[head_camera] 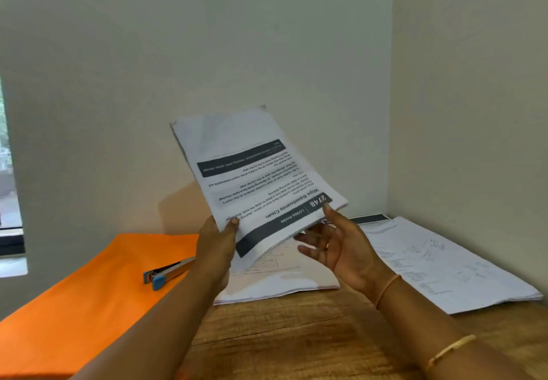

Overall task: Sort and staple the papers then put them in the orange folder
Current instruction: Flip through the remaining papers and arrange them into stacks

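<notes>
Held stack point(255, 181): several printed sheets, raised off the table and tilted, far end higher, in front of the wall. Top sheet reads upside down to the camera. It has dark header bars and the heading "2748 Wipe Baseboards Clean". Near edges are fanned slightly, not squared.

Left hand point(218, 243): grips the stack's near-left corner, thumb on the top face, fingers curled beneath. Firm hold.

Right hand point(335, 243): at the near-right corner. Thumb tip presses on the top sheet and the first finger goes under the stack, a light pinch. Remaining fingers are spread and loosely bent below the paper; cannot tell whether they touch the underside. Two thin gold bangles point(388, 287) on this forearm.

Orange folder point(89, 299): lies flat and closed on the table's left part, well below and left of the held stack.

Stapler point(167, 271): blue and silver, rests on the folder near its right edge, blue end toward the camera. Untouched by either hand.

Centre pile point(281, 278): loose sheets flat on the table, directly under the held stack, just right of the folder.

Right pile point(444, 264): more sheets flat in the far-right corner by the walls; print too faint to read.

Table point(296, 335): wood grain, bare strip at near edge.

Window point(9, 172): partly visible at the left edge.
</notes>
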`<act>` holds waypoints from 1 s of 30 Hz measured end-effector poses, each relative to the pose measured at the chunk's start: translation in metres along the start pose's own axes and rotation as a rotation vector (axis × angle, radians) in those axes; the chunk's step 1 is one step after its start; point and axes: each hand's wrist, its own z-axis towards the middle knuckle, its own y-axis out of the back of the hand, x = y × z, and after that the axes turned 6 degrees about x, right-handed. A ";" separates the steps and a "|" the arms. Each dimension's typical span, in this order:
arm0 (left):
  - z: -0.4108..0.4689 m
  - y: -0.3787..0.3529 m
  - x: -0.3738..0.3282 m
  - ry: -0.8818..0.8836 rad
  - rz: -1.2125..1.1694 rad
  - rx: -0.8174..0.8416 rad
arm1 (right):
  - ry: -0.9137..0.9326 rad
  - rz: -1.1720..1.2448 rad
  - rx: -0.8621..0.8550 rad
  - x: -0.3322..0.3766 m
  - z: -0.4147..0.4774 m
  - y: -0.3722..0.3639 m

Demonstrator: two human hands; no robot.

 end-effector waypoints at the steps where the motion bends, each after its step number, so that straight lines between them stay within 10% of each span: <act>1: -0.002 -0.004 0.000 0.013 -0.034 0.006 | -0.020 -0.015 0.023 -0.003 0.000 -0.002; 8: -0.015 -0.015 -0.004 0.089 -0.145 0.225 | 0.012 -0.305 -0.205 -0.019 0.005 -0.014; 15: 0.011 0.031 -0.018 0.059 -0.294 -0.015 | 0.056 -0.826 -0.313 0.007 -0.001 0.018; 21: 0.013 0.047 -0.012 -0.001 0.043 -0.113 | 0.218 -1.089 -0.522 0.013 -0.001 0.036; 30: 0.005 0.027 -0.009 0.010 0.771 0.163 | 0.433 -1.129 -0.497 0.014 -0.005 0.030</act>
